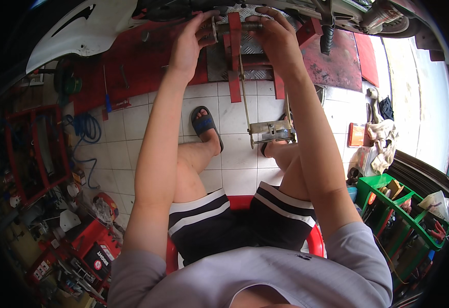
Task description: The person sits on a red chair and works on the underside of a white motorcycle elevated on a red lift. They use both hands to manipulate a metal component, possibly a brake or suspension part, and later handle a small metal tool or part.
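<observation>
Head view, top centre of the frame: your left hand [191, 43] curls around one end of a threaded metal rod [237, 25] on the red lift frame [233, 61], and your right hand [278, 38] grips the other end, fingers wrapped. Rod looks seated across the bracket; whether it's tight, you can't tell yet.
</observation>
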Demonstrator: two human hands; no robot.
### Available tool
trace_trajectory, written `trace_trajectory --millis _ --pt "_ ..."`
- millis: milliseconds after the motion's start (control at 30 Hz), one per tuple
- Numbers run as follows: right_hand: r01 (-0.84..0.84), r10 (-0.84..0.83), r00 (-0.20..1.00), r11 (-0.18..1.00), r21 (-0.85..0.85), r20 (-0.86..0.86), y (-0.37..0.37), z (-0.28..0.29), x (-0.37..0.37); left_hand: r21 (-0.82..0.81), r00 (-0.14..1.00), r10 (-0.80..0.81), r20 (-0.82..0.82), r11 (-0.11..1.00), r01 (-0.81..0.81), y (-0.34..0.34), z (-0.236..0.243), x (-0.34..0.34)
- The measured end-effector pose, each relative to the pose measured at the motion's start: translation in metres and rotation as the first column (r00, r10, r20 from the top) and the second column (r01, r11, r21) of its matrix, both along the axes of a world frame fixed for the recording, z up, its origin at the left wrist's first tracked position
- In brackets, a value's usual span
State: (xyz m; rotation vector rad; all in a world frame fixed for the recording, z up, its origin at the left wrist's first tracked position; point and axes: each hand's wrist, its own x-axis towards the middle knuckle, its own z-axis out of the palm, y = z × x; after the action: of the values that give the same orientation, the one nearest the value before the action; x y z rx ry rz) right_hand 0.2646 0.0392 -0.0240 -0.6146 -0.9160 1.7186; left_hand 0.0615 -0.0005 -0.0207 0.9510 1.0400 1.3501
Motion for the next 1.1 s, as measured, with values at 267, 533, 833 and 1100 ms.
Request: trace_trajectory --millis 267,533,833,1100 --pt "-0.040 0.122 0.874 0.983 -0.180 0.470 -0.003 -0.004 0.003 -0.356 0.982 -0.038 -0.184 0.934 -0.031 -0.006 0.002 -0.002" --pt "-0.104 0.200 0.611 0.979 -0.173 0.766 -0.011 -0.015 -0.010 0.064 0.977 0.072 0.201 0.994 -0.087 0.000 0.016 -0.001" --pt "-0.092 0.193 0.778 0.976 -0.196 0.597 -0.014 -0.004 -0.009 0.055 0.933 0.034 0.357 0.997 -0.058 -0.007 0.032 -0.004" --pt "-0.126 0.216 0.771 0.974 -0.189 0.599 -0.013 -0.005 -0.008 0.151 0.889 -0.109 0.444 0.987 0.045 -0.006 0.024 -0.017"
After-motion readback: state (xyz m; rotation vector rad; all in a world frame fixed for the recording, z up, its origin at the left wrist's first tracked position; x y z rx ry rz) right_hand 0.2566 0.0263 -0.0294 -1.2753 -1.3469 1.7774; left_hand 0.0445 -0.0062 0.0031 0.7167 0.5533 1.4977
